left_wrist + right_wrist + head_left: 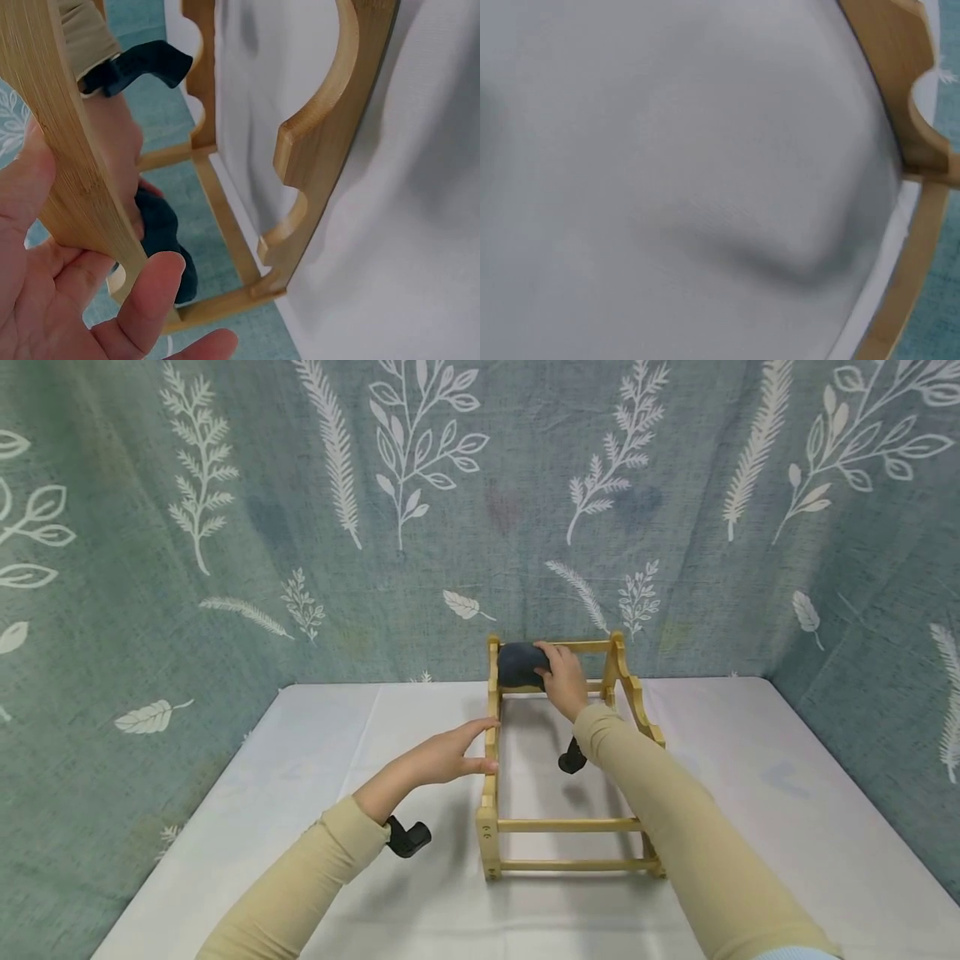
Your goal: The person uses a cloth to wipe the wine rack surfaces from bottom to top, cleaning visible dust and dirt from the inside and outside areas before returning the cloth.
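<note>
A wooden rack (pixel 489 777) with scalloped side panels stands on the white-covered table. My left hand (pixel 444 756) holds its left side panel, with thumb and fingers on opposite sides of the wood in the left wrist view. At the far end, my right hand (pixel 564 681) grips the right end of a dark navy, rounded, soft-looking bundle (pixel 519 665). The bundle lies across the far rails, close to the left panel. Part of it is hidden behind the hand. In the left wrist view the bundle (pixel 166 244) hangs below the right hand's fingers.
Front crossbars (pixel 566 825) join the rack's sides near me. Its curved right panel (pixel 633 693) runs beside the right sleeve. A leaf-patterned green curtain (pixel 450 568) hangs behind the white table (pixel 750 793). Black wrist-camera mounts (pixel 408 839) stick out below both wrists.
</note>
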The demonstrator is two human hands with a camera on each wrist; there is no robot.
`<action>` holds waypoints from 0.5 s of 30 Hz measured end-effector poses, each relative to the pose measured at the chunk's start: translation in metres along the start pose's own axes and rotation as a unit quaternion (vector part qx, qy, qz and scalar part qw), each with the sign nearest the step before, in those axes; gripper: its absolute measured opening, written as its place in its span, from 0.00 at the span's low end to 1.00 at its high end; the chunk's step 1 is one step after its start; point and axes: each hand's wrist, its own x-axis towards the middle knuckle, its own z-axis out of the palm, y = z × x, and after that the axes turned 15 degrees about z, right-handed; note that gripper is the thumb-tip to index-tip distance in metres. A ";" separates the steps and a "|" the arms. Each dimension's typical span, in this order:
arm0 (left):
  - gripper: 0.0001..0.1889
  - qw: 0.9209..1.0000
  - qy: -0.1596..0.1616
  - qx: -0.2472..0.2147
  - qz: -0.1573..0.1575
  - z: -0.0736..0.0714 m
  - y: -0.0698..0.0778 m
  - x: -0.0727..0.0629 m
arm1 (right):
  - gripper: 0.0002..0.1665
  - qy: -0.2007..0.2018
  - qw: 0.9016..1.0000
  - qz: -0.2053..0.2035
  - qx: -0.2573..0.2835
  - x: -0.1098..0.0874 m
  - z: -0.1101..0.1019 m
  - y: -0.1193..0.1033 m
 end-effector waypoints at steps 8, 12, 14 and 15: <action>0.41 1.000 -0.006 0.007 0.003 0.000 0.002 0.001 | 0.27 -0.052 0.998 0.007 -0.039 0.004 -0.019 -0.005; 0.41 1.000 -0.004 0.015 0.000 0.000 0.002 0.002 | 0.28 -0.058 0.995 0.013 -0.081 0.009 -0.032 -0.008; 0.40 1.000 -0.001 0.014 -0.004 0.000 0.001 0.001 | 0.28 -0.057 0.993 0.020 -0.098 0.012 -0.040 -0.009; 0.40 1.000 0.000 0.013 -0.006 -0.001 0.001 0.001 | 0.28 -0.057 0.992 0.024 -0.107 0.013 -0.044 -0.010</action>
